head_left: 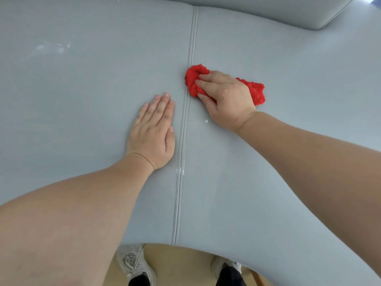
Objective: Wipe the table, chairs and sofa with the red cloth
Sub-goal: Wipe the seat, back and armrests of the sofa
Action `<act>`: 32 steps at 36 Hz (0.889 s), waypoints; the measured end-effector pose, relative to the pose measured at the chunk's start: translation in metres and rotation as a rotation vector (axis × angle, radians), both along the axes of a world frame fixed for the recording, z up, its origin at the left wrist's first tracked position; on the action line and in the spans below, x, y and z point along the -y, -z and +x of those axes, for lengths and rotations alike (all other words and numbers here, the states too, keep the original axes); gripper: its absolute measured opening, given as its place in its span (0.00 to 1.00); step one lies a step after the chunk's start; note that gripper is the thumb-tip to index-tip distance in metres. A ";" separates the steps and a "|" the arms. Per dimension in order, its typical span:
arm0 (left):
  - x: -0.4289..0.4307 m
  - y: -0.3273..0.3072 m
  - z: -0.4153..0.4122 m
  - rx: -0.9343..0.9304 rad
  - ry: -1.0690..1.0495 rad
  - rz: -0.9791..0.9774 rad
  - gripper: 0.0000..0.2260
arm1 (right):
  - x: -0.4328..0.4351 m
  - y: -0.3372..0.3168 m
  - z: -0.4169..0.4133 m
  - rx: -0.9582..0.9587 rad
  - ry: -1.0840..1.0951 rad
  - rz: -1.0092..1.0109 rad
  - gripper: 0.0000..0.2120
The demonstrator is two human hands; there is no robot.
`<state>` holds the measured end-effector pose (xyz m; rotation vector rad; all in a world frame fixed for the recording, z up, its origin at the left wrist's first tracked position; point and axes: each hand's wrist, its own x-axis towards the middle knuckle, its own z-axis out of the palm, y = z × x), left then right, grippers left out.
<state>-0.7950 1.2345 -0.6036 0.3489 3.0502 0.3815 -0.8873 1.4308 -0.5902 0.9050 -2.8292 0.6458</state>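
The person leans over the grey smooth-covered sofa seat (82, 104). The right hand (226, 96) has its fingers curled around the red fluffy cloth (192, 80) and presses it, bunched, on the seat just beside the stitched seam (181, 153) that runs down the middle. The left hand (153, 131) lies flat with straight fingers on the other side of the seam. It holds nothing and seems to serve as a support.

The step in hand appears to be the wiping of the sofa seat near the seam. To do it well, the cloth should probably go along the seam and not only across it, because dirt collects easily in the groove. Some white crumbs (206, 121) lie just beside the right wrist, and a little white residue (179, 171) sits in the seam lower down; both need a pass. The pale smears (51, 48) far on the left panel are not yet wiped. A more spread cloth would cover more surface with each stroke.
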 end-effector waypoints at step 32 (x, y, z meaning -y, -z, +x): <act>0.080 -0.023 0.103 0.039 -0.127 0.012 0.25 | 0.020 -0.001 0.193 0.095 -0.092 0.035 0.15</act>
